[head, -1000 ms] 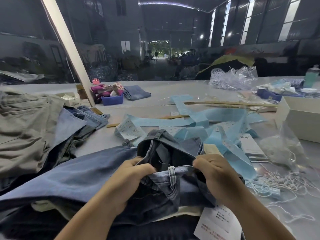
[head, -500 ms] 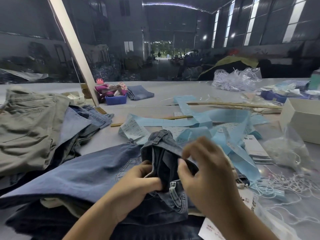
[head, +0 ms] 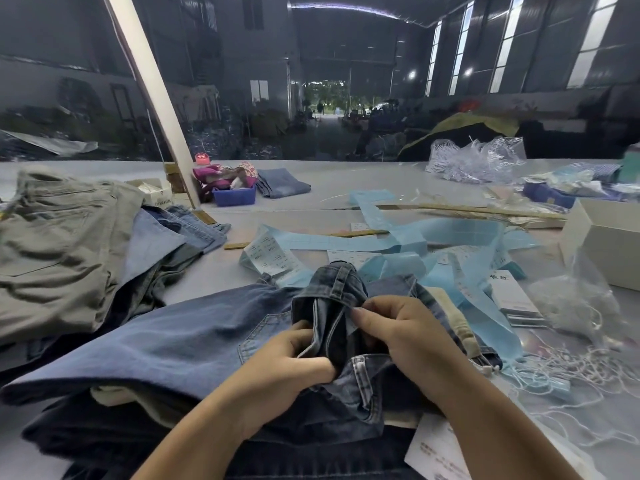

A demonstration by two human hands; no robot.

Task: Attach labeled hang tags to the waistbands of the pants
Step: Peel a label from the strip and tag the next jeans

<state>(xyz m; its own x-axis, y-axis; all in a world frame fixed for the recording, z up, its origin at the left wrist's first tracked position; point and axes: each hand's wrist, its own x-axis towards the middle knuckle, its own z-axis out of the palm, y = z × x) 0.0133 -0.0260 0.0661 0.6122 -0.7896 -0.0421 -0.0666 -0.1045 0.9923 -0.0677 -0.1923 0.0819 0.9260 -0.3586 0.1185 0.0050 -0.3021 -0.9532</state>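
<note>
Partly, both hands' fingers [head: 372, 311] hide inside bunched waistband [head: 332, 289].

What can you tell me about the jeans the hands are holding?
The jeans are blue denim, lying on top of a stack of folded pants on the table. The waistband is bunched up and folded open, showing belt loops and a back pocket. The left hand grips it and the right hand pinches it.

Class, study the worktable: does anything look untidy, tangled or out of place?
Yes. Long pale blue label-backing paper strips sprawl twisted across the grey table, and loose white tag strings lie tangled by the right hand.
</note>
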